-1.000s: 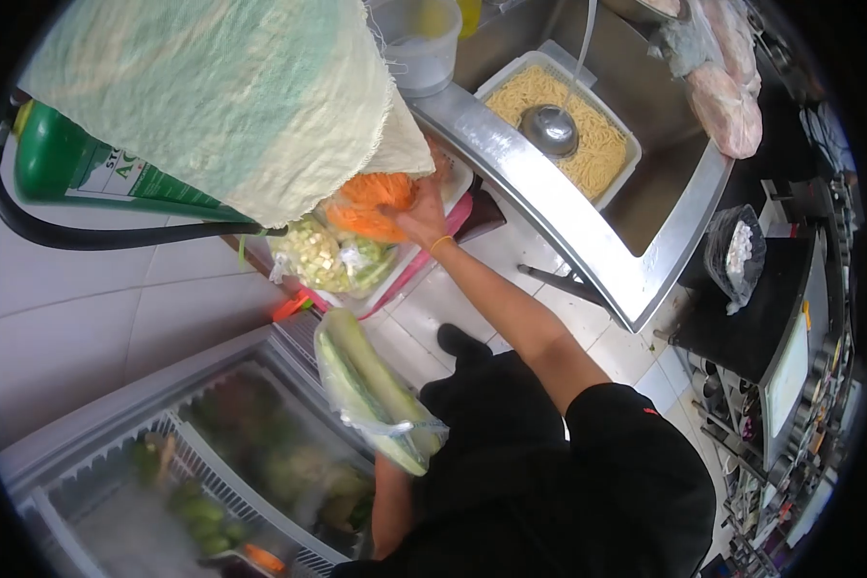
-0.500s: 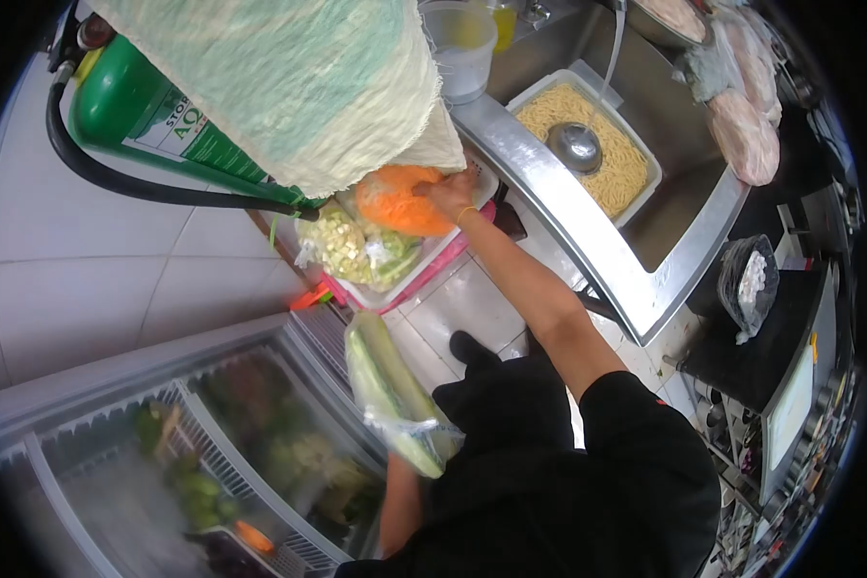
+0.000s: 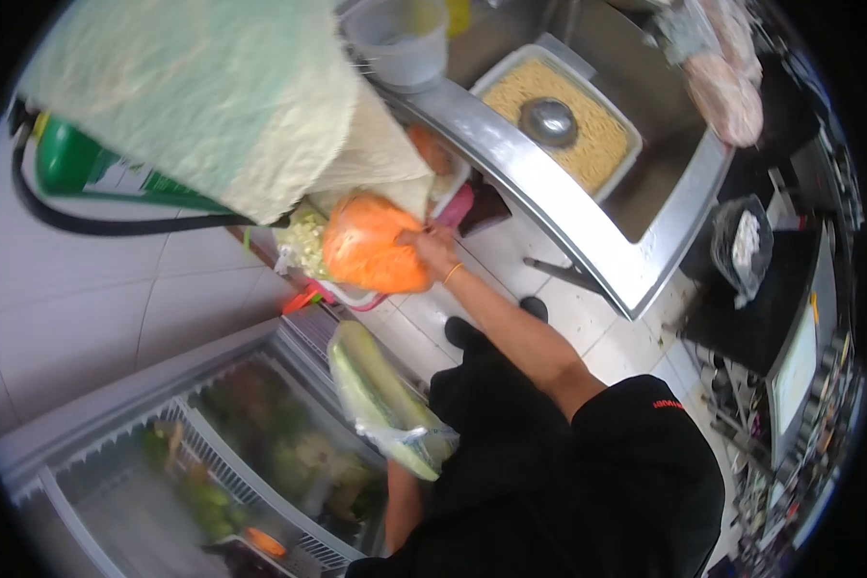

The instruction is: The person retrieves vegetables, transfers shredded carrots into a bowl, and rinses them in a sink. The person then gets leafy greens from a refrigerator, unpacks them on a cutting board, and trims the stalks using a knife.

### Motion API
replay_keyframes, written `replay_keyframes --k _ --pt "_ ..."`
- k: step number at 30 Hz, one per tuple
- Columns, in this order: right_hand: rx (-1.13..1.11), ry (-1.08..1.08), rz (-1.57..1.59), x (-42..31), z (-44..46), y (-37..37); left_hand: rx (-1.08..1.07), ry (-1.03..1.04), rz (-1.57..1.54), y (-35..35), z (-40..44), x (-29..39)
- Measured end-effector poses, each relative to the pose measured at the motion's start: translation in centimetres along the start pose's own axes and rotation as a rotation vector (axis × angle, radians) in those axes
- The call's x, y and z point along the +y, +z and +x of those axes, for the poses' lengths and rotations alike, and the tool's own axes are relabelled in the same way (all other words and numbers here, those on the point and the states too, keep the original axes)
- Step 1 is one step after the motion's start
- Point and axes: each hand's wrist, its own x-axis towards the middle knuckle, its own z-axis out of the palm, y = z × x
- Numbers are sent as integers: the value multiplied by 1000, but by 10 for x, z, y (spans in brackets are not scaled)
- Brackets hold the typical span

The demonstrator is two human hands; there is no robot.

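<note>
My right hand (image 3: 433, 250) grips a clear plastic bag of shredded carrot (image 3: 371, 246), fingers closed at its right side. The bag is over a white basket (image 3: 356, 295) with a pink one under it. Beside it in the basket sits a bag of chopped pale-green vegetable (image 3: 303, 241). My left hand is mostly hidden; only the wrist (image 3: 402, 482) shows below a plastic bag of long pale-green vegetables like cucumbers (image 3: 376, 385), which it holds up near my body. A cream and green woven sack (image 3: 202, 96) hangs over the basket's far end.
An open chest fridge (image 3: 212, 424) with vegetables is at lower left. A steel sink (image 3: 549, 212) holds a tray of noodles (image 3: 588, 144) with a metal bowl on it. A green extinguisher (image 3: 77, 164) stands by the wall. Bagged raw meat (image 3: 722, 96) lies on the sink edge.
My right hand has drawn the carrot bag up and towards me, partly covering the chopped vegetable bag. The left hand's bag stays close to my body. The water stream over the noodles no longer shows.
</note>
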Motion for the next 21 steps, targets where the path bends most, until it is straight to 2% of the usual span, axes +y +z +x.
replay_keyframes --k 4,5,7,11,17,20,21 --pt "51 46 -39 60 -25 -2 12 11 39 -8 -9 6" --pt "46 0 -75 66 -30 1 17 13 45 -9 -10 7" --pt "45 -98 -136 57 -48 5 13 17 74 -11 -13 9" --pt "6 -41 -306 38 -65 7 -1 34 109 -9 -20 12" --pt "28 -32 -161 14 -62 18 10 51 130 -17 -28 13" --pt "150 -297 45 5 -47 44 13 53 127 -19 -32 13" --pt "156 -399 -6 3 -36 52 18 44 127 -22 -32 11"
